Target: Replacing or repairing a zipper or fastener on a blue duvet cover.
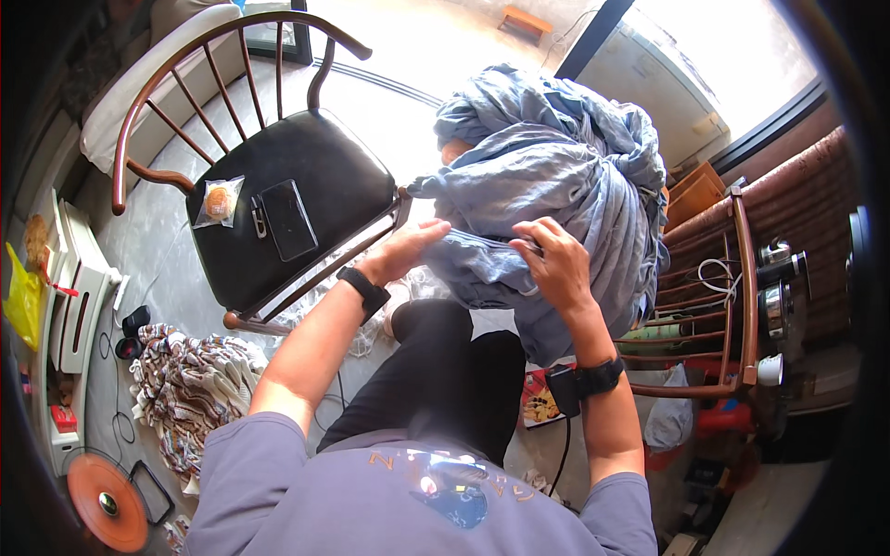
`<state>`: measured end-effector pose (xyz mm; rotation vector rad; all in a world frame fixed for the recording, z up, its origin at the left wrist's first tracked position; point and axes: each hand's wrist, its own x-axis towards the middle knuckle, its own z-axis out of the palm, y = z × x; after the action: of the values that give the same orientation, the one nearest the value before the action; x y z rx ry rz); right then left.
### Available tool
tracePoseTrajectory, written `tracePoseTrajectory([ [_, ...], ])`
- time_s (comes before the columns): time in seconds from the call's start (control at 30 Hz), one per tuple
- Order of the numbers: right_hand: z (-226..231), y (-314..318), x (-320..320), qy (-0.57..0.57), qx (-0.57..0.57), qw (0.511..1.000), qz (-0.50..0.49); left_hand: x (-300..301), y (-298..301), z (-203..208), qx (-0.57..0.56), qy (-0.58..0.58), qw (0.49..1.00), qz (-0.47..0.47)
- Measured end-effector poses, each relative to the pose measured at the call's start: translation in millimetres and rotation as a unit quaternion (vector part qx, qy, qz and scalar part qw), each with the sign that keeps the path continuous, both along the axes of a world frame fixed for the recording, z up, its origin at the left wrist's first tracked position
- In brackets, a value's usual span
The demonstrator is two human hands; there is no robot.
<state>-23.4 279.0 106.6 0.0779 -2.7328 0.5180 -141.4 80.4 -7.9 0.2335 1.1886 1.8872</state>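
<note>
A large heap of blue-grey cloth (547,176) rises in front of me, right of the middle, full of folds and twists. My left hand (414,247) is at its near left side, fingers pressed together at the cloth's edge. Across a fold, my right hand (556,266) curls with thumb and fingers pinched together close to the fabric. What lies in that pinch is too small to make out. A pale, thin line, perhaps a seam or a thread, runs along the cloth between the two hands. Each wrist wears a black band.
A wooden chair with a black seat (324,157) stands at the left, bearing a dark phone-like slab (288,221) and a wrapped round bun (219,202). Striped cloth (190,389) lies on the floor. Wooden furniture with rails (742,278) borders the right.
</note>
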Motion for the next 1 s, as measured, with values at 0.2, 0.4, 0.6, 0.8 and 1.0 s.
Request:
tracePoseTrajectory([
  [0.2,-26,22,-14,-0.204,-0.116,0.971,0.045,-5,0,-1,0.071,-0.008,0.997,-0.013],
  [0.4,-6,13,-7,-0.34,-0.544,0.767,-0.021,9,11,4,-0.119,0.406,0.901,0.094],
  [0.6,-21,19,-5,-0.312,-0.613,0.725,-0.033,53,18,60,-0.072,0.603,0.774,0.18],
  [0.8,-17,11,-1,-0.325,-0.628,0.707,-0.014,60,32,62,-0.068,0.68,0.703,0.195],
  [1.0,-19,9,3,-0.289,-0.636,0.715,-0.027,64,23,73,-0.064,0.678,0.71,0.179],
])
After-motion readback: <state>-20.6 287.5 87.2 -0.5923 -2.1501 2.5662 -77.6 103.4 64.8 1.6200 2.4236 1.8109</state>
